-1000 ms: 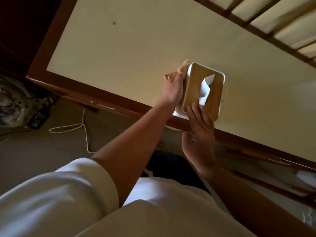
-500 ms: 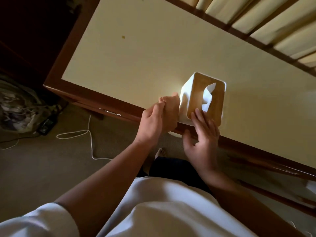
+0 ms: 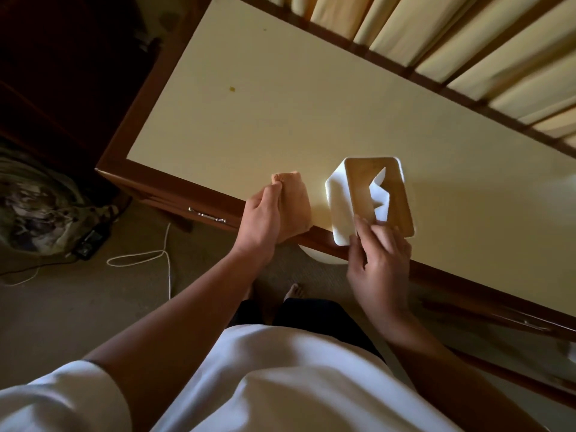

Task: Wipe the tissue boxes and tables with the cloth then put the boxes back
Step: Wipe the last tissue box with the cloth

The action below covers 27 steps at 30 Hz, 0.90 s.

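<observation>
A person stands at the near edge of a cream-topped table (image 3: 280, 104), cleaning under way. The left hand (image 3: 260, 219) has drawn its peach cloth (image 3: 294, 207) away from the tissue box (image 3: 338, 207). A second ago the cloth was pressed to the box's left side; now bare tabletop shows between them. That hand's grip is closed on the bunched cloth, which sits at the table's near edge, partly over the brown wooden border.

The right hand (image 3: 381, 257) steadies the box by its near end, fingers laid over the wooden lid and thumb against the white side, its grip clamped on the box. The box sits at the near edge, its nearest corner over the border, a tissue (image 3: 378, 194) standing up through the slot.

The wipe of that side looks finished. The tabletop probably comes next, where a small dark spot (image 3: 232, 88) remains toward the far left corner.
</observation>
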Available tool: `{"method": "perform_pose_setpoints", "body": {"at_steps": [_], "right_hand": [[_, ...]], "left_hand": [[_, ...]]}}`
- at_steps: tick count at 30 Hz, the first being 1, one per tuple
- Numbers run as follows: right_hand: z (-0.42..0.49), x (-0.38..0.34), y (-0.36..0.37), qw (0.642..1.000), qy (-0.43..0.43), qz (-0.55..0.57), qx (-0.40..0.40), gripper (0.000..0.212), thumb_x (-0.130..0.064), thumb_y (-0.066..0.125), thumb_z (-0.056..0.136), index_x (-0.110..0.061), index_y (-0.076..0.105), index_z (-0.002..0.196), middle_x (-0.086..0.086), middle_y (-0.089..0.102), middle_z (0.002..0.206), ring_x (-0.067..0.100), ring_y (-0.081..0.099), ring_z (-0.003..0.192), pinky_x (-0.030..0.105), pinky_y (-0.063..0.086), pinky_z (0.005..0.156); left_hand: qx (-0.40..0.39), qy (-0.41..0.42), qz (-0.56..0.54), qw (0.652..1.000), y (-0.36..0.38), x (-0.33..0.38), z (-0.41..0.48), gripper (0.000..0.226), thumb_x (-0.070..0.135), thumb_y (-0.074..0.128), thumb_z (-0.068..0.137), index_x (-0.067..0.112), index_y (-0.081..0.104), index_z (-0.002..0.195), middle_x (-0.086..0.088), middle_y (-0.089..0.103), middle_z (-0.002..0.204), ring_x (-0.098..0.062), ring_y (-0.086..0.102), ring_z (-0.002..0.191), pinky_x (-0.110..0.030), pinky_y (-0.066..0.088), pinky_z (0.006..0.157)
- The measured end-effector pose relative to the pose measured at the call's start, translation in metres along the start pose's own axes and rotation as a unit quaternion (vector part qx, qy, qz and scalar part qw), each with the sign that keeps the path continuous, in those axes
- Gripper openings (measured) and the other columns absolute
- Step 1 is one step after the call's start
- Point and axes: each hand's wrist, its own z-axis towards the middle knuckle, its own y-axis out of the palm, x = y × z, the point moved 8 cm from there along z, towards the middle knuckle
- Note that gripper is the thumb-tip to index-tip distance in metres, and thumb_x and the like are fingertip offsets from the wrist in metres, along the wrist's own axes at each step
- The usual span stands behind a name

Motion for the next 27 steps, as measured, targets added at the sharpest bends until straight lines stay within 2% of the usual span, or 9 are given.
{"method": "perform_pose_setpoints", "body": {"at_steps": [4, 7, 10, 14, 18, 20, 22, 25, 27], "right_hand": [[-0.008, 0.013, -0.005, 0.999, -0.047, 0.008, -0.016, 0.048, 0.01, 0.061, 0.092, -0.003, 0.064, 0.138, 0.009, 0.066, 0.109, 0.037, 0.06, 0.127, 0.06, 0.042, 0.111], [-0.003, 0.023, -0.011, 0.998, -0.054, 0.021, -0.016, 0.057, 0.021, 0.056, 0.085, -0.002, 0.064, 0.137, 0.011, 0.066, 0.113, 0.037, 0.058, 0.128, 0.059, 0.047, 0.107], [0.008, 0.04, -0.012, 1.0, -0.023, 0.01, -0.015, 0.067, 0.024, 0.049, 0.08, -0.002, 0.061, 0.141, 0.013, 0.064, 0.121, 0.04, 0.058, 0.12, 0.055, 0.052, 0.1], [0.024, 0.024, -0.015, 0.999, -0.044, -0.021, -0.01, 0.058, 0.008, 0.049, 0.085, -0.001, 0.06, 0.141, 0.014, 0.062, 0.124, 0.041, 0.058, 0.114, 0.051, 0.047, 0.102], [0.038, -0.02, 0.009, 0.994, -0.065, -0.017, -0.085, 0.063, -0.01, 0.065, 0.089, 0.003, 0.048, 0.148, 0.018, 0.047, 0.155, 0.038, 0.042, 0.142, 0.052, 0.038, 0.118], [0.037, -0.021, 0.022, 0.993, -0.037, -0.02, -0.11, 0.067, -0.015, 0.068, 0.09, 0.004, 0.044, 0.15, 0.019, 0.04, 0.16, 0.038, 0.033, 0.15, 0.054, 0.029, 0.123], [0.031, -0.019, 0.024, 0.994, -0.028, -0.001, -0.106, 0.062, -0.015, 0.068, 0.09, 0.002, 0.049, 0.147, 0.017, 0.043, 0.159, 0.036, 0.034, 0.151, 0.056, 0.029, 0.122], [0.017, -0.019, 0.013, 0.995, -0.047, 0.028, -0.085, 0.047, -0.011, 0.07, 0.088, -0.004, 0.06, 0.133, 0.012, 0.052, 0.149, 0.034, 0.046, 0.142, 0.055, 0.039, 0.113], [0.011, -0.019, 0.008, 0.995, -0.052, 0.028, -0.079, 0.047, -0.016, 0.068, 0.093, -0.002, 0.058, 0.137, 0.013, 0.051, 0.149, 0.035, 0.047, 0.14, 0.054, 0.04, 0.113]], "left_hand": [[-0.012, -0.005, -0.012, 1.0, 0.0, -0.004, 0.001, 0.049, 0.047, 0.042, 0.105, 0.006, 0.069, 0.106, -0.011, 0.068, 0.094, -0.04, 0.069, 0.095, -0.051, 0.06, 0.07], [0.0, -0.012, -0.034, 0.999, 0.002, -0.004, -0.001, 0.05, 0.048, 0.043, 0.105, 0.006, 0.07, 0.107, -0.016, 0.069, 0.096, -0.043, 0.069, 0.095, -0.044, 0.058, 0.061], [-0.006, -0.002, -0.031, 1.0, 0.011, 0.003, -0.006, 0.044, 0.051, 0.047, 0.094, 0.011, 0.065, 0.096, -0.014, 0.062, 0.089, -0.036, 0.059, 0.087, -0.037, 0.047, 0.062], [-0.027, 0.028, -0.001, 0.999, 0.026, 0.008, -0.011, 0.028, 0.053, 0.05, 0.09, 0.03, 0.064, 0.096, 0.002, 0.064, 0.095, -0.021, 0.06, 0.093, -0.043, 0.051, 0.081], [-0.015, 0.033, 0.002, 0.999, 0.035, 0.004, -0.007, 0.036, 0.03, 0.038, 0.111, 0.01, 0.06, 0.091, 0.002, 0.059, 0.072, -0.008, 0.057, 0.065, -0.027, 0.048, 0.061], [-0.014, 0.036, 0.03, 0.999, 0.04, 0.004, -0.008, 0.038, 0.031, 0.036, 0.112, 0.014, 0.059, 0.087, 0.009, 0.058, 0.066, -0.004, 0.055, 0.059, -0.021, 0.046, 0.055], [-0.024, 0.035, 0.044, 0.998, 0.044, 0.001, -0.009, 0.039, 0.034, 0.036, 0.112, 0.02, 0.059, 0.085, 0.01, 0.057, 0.067, -0.004, 0.054, 0.059, -0.021, 0.044, 0.053], [-0.027, 0.013, 0.038, 0.999, 0.04, -0.009, -0.017, 0.038, 0.037, 0.036, 0.113, 0.019, 0.065, 0.096, 0.009, 0.062, 0.076, -0.002, 0.058, 0.065, -0.02, 0.048, 0.06], [-0.058, 0.008, 0.045, 0.997, 0.046, -0.016, -0.026, 0.038, 0.039, 0.036, 0.112, 0.019, 0.068, 0.104, 0.01, 0.068, 0.085, -0.002, 0.064, 0.079, -0.026, 0.052, 0.077]]}}
